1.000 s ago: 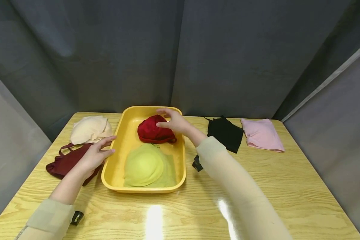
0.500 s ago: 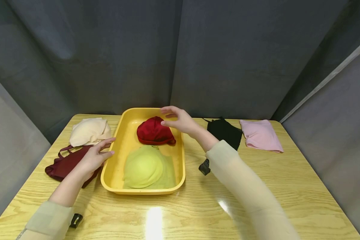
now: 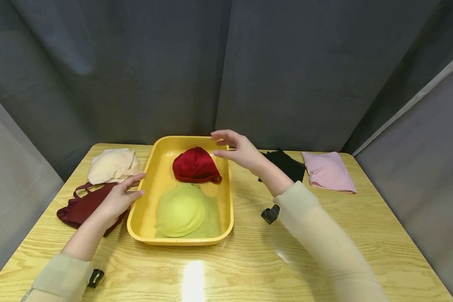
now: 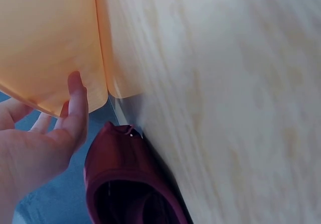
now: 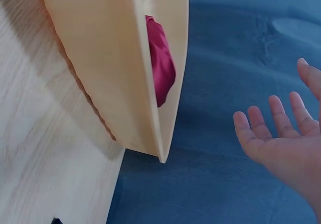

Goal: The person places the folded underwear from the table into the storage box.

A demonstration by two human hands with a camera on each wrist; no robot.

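A yellow plastic tray (image 3: 141, 218) stands on the table, with a folded red bra (image 3: 195, 165) at its back and a folded yellow-green bra (image 3: 181, 212) at its front. My left hand (image 3: 117, 199) touches the tray's left side; in the left wrist view its fingers lie along the wall (image 4: 50, 48). Above the tray's back right corner hangs my right hand (image 3: 241, 151), fingers spread loosely and nothing in them. The right wrist view shows that hand (image 5: 286, 143) apart from the tray, with the red bra (image 5: 160, 63) lying inside.
Left of the tray lie a cream bra (image 3: 113, 165) and a dark maroon bra (image 3: 84, 205), the latter partly under my left forearm. To the right are a black strappy top (image 3: 287, 164), partly behind my right wrist, and a pink folded garment (image 3: 329, 171). Grey curtains (image 3: 166, 71) close off the back.
My right hand has lifted away from the red bra and drifted to the right and up. The left hand stays at the tray's side. The garments keep their places.
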